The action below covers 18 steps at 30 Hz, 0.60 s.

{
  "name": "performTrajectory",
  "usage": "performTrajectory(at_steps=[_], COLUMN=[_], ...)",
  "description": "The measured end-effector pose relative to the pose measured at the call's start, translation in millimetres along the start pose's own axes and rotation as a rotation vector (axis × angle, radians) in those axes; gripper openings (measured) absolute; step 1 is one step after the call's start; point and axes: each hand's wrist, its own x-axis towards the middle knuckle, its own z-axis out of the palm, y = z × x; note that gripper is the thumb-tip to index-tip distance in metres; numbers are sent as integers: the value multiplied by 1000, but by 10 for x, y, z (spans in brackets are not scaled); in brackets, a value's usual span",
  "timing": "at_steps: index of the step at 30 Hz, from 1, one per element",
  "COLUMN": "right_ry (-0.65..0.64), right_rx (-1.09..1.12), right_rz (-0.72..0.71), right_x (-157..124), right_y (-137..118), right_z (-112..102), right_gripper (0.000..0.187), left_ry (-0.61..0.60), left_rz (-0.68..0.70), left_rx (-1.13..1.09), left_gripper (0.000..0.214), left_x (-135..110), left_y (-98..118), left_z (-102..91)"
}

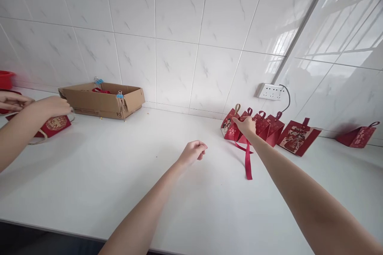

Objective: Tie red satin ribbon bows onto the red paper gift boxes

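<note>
My right hand (245, 124) reaches out to a row of small red gift boxes (229, 126) standing by the tiled wall, its fingers closed on one box near the left end of the row. A loose red ribbon (247, 163) lies on the white counter (125, 175) just below that hand. My left hand (194, 152) hovers over the counter's middle, fingers loosely curled, holding nothing I can see.
Another person's hands (50, 106) work at the far left over a red box (55, 124). A shallow cardboard tray (101, 99) with binder clips sits by the wall. A wall socket (270, 91) is above the row. More red boxes (357, 136) stand at the right.
</note>
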Motion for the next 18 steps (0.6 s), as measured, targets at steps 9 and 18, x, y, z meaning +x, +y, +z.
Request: performTrajectory(at_steps=[9, 18], right_ry=[-42, -258], right_rx=[-56, 251], right_rz=[-55, -189], right_x=[20, -367], right_y=[62, -190], right_z=[-9, -165], right_gripper=[10, 22], left_ry=[23, 235], left_rz=[-30, 29], left_rx=[-28, -66], left_gripper=[9, 12], left_x=[-32, 67], left_y=[34, -56], left_z=[-16, -62])
